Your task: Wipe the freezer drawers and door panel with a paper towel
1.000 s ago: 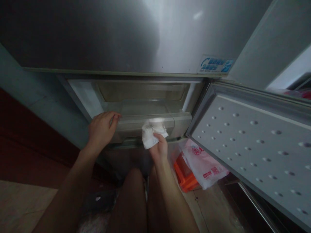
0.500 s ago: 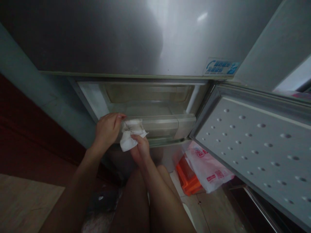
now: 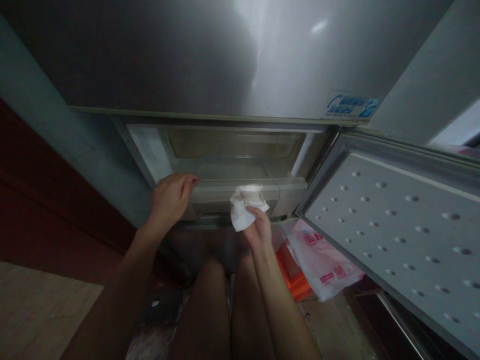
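Note:
My left hand [image 3: 170,201] grips the top edge of a translucent freezer drawer [image 3: 213,189] near its left end, fingers curled over the rim. In my right hand [image 3: 259,227] is a crumpled white tissue [image 3: 242,212], pinched between thumb and fingers. The tissue lies against the drawer front, right of its middle, and covers part of it. The drawer sits partly pulled out of the fridge's lower compartment, and I see no food in its visible part.
The freezer door [image 3: 397,220] stands open to the right. Beneath it, a white-pink plastic bag [image 3: 322,260] hangs over an orange container [image 3: 294,275] on the tiled floor. A steel upper door [image 3: 168,60] is above. My knees are just below the drawer.
My right hand has moved right along the drawer front with the tissue, away from my left hand. The left hand keeps its hold on the drawer edge. The view has shifted slightly.

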Motion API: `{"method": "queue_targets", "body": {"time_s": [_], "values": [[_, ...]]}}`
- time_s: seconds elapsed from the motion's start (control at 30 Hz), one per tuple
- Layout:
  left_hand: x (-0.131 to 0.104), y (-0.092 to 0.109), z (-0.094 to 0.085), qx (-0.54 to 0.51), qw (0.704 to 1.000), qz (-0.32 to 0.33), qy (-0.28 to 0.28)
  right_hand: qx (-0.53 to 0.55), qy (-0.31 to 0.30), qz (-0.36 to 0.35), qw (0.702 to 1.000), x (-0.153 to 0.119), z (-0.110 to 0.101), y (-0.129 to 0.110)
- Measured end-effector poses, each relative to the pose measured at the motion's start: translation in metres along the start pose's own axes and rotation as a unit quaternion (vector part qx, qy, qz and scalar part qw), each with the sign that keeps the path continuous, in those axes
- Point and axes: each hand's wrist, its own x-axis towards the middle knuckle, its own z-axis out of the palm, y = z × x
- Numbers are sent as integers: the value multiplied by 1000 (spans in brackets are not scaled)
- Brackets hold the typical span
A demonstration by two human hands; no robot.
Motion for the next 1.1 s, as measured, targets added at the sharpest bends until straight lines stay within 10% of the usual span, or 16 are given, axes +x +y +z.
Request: {"method": "queue_targets", "body": {"time_s": [1.1], "values": [[0, -5, 3, 73, 996, 47, -33, 53, 15, -47, 997, -26, -8, -20]]}}
